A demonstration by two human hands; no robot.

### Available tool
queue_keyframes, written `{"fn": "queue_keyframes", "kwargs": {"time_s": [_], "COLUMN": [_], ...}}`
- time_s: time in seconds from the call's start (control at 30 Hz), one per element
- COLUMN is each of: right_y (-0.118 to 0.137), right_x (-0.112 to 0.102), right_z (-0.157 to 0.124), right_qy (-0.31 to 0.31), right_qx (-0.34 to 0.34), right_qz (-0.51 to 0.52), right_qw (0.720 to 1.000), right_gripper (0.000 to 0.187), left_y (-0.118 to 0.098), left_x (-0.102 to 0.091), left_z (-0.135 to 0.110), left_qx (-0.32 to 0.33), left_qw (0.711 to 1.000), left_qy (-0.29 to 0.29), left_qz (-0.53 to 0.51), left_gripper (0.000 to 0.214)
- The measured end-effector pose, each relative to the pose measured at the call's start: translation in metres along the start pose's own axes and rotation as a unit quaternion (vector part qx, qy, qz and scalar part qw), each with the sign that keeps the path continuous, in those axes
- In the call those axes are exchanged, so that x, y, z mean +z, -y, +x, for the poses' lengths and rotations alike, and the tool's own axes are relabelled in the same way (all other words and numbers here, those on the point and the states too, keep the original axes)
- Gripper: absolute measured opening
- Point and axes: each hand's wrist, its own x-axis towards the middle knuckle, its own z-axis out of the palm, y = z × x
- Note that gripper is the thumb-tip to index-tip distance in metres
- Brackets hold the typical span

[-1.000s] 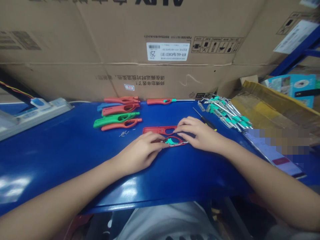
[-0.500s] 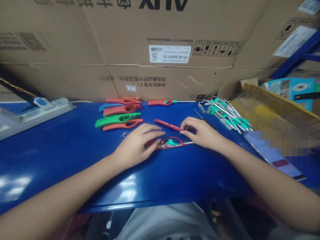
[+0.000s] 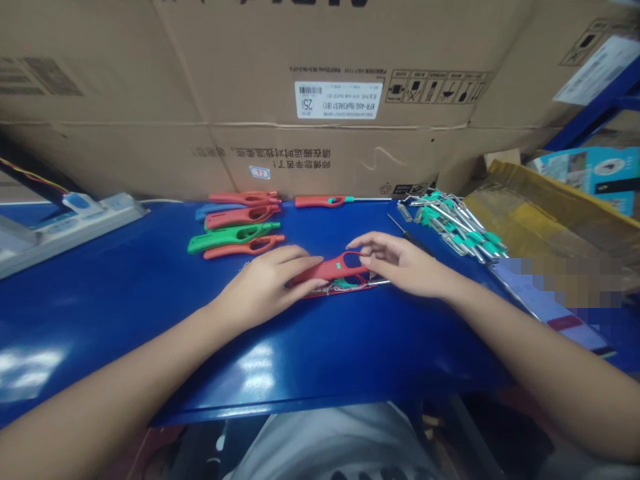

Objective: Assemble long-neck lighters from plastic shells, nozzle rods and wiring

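Note:
A red lighter shell half (image 3: 327, 269) is held between my two hands, its flat outer side facing up. My left hand (image 3: 267, 283) grips its wide end between thumb and fingers. At the ring-shaped trigger end, my right hand (image 3: 395, 262) pinches it with thumb and fingertips. Right under it lies the other red shell half (image 3: 345, 291), fitted with a green trigger and wires, a metal tube (image 3: 379, 283) sticking out to the right. The upper half is tilted and partly covers the lower one. A screwdriver (image 3: 400, 225) lies behind my right hand.
Several coloured lighter shells (image 3: 240, 217) lie at the back left, and an orange-red lighter (image 3: 323, 201) by the cardboard. Metal tubes with green parts (image 3: 457, 227) are heaped at right. A power strip (image 3: 90, 223), a phone (image 3: 550, 310) and a taped box (image 3: 530, 220) flank the blue table (image 3: 300, 360).
The loose red shell half has come down and left over the wired half and turned its broad side up. My left hand has closed on its wide end.

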Motion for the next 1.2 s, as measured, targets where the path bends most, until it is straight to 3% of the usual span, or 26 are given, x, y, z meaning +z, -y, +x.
{"fn": "queue_keyframes", "kwargs": {"time_s": [0.13, 0.27, 0.6, 1.03, 1.2], "right_y": [-0.005, -0.003, -0.005, -0.009, -0.006], "right_x": [0.0, 0.002, 0.009, 0.012, 0.011], "right_z": [-0.001, -0.002, -0.001, -0.001, -0.001], "right_qy": [0.016, 0.027, 0.045, 0.051, 0.054], "right_qx": [-0.121, -0.174, -0.184, -0.184, -0.21], "right_qz": [-0.203, -0.259, -0.34, -0.349, -0.412], "right_qw": [0.972, 0.949, 0.921, 0.917, 0.885], "right_gripper": [0.039, 0.033, 0.033, 0.032, 0.037], "left_y": [-0.002, 0.0, 0.005, 0.002, -0.005], "left_x": [-0.002, -0.006, -0.008, -0.004, 0.0], "left_z": [-0.001, 0.001, 0.001, -0.002, -0.003], "left_qx": [-0.023, -0.037, -0.026, -0.054, -0.048], "left_qw": [0.998, 0.993, 0.987, 0.986, 0.986], "left_qy": [0.047, 0.1, 0.16, 0.155, 0.14], "left_qz": [-0.026, -0.045, -0.016, 0.012, 0.073], "left_gripper": [0.035, 0.033, 0.025, 0.019, 0.017]}}
